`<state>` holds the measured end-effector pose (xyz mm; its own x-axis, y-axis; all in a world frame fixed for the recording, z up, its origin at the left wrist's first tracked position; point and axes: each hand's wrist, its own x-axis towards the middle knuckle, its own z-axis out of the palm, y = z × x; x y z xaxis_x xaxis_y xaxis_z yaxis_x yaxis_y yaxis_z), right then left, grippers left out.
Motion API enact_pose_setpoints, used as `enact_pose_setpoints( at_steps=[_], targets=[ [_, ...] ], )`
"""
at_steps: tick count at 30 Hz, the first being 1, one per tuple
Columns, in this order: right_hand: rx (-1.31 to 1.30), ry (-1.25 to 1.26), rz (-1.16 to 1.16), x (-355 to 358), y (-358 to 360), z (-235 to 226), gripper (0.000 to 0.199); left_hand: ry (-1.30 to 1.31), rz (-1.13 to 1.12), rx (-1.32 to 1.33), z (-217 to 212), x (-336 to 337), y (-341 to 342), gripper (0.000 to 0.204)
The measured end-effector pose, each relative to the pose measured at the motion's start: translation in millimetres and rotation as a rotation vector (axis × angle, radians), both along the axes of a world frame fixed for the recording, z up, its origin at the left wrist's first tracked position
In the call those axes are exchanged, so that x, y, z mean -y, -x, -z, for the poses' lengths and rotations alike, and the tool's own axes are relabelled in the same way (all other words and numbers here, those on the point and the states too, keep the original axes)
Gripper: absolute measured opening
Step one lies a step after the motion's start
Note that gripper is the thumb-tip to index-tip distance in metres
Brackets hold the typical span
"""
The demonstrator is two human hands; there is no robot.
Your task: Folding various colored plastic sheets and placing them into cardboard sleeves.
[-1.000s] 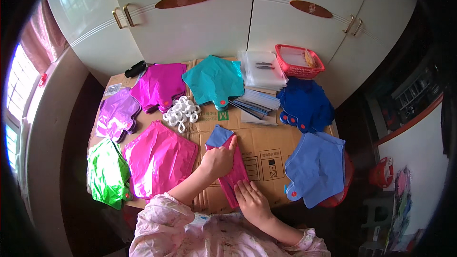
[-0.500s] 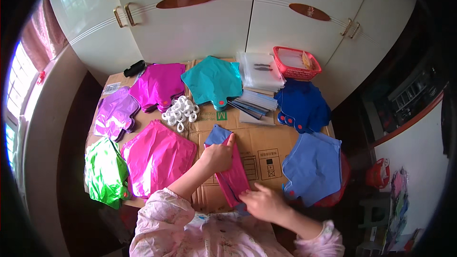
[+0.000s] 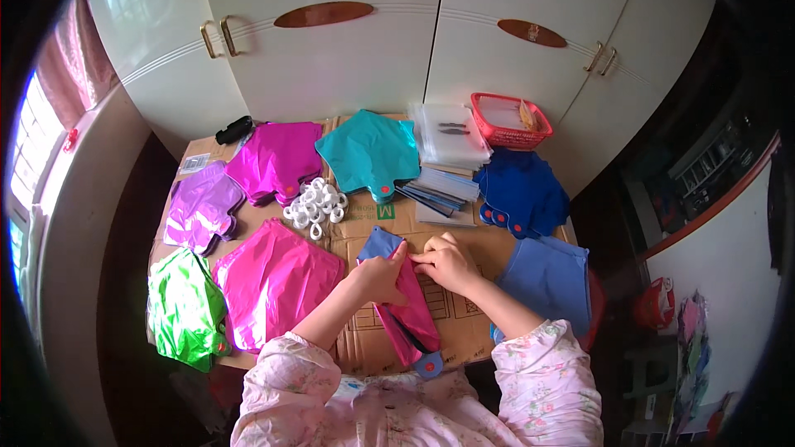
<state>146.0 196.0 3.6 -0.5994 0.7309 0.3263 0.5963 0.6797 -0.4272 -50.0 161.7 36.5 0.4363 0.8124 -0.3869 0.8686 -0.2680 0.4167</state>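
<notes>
Left grip (image 3: pixel 379 280) rests on the folded pink-and-blue foil (image 3: pixel 421 324), index finger extended; closure cannot be determined. Right grip (image 3: pixel 447 263) has fingertips together at its right edge; clamping unconfirmed. Foil lies centrally on the cardboard-covered surface (image 3: pixel 354 341). Press evenly; align edges.

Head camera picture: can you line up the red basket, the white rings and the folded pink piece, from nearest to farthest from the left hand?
From the left hand:
1. Folded pink piece: right under the hand.
2. White rings: a pile beyond the hand, to its left.
3. Red basket: at the table's far edge, to the right.
</notes>
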Motion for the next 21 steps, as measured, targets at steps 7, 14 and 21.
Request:
enact_pose_setpoints(
  at_steps=[7,14,21],
  targets=[
    [0.064,-0.093,0.023,9.4,4.9,3.7,0.024,0.043,-0.002,0.019,2.4,-1.1,-0.4,0.129],
    [0.206,0.034,0.006,29.4,-5.2,-11.2,0.039,-0.006,0.013,-0.016,3.2,-0.3,-2.2,0.132],
    [0.347,0.118,-0.037,68.6,-21.0,-23.8,0.053,-0.014,0.015,-0.048,7.9,-1.5,-2.6,0.134]
  ],
)
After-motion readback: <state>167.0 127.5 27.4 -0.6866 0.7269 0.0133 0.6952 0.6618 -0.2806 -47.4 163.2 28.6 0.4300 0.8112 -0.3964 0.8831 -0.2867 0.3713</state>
